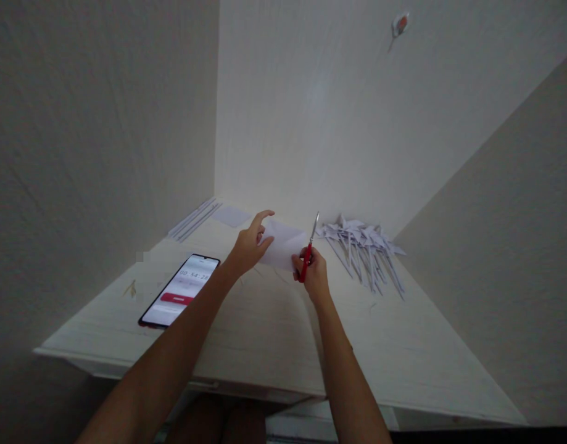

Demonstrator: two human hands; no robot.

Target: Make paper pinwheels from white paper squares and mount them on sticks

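My left hand pinches the left edge of a white sheet of paper and holds it just above the white table. My right hand is closed around the red handles of a pair of scissors. The blades point up and away, at the right edge of the sheet.
A phone with a lit timer screen lies at the left of the table. A heap of folded white paper pinwheels on sticks sits at the right. Thin white sticks and a small paper square lie near the back wall.
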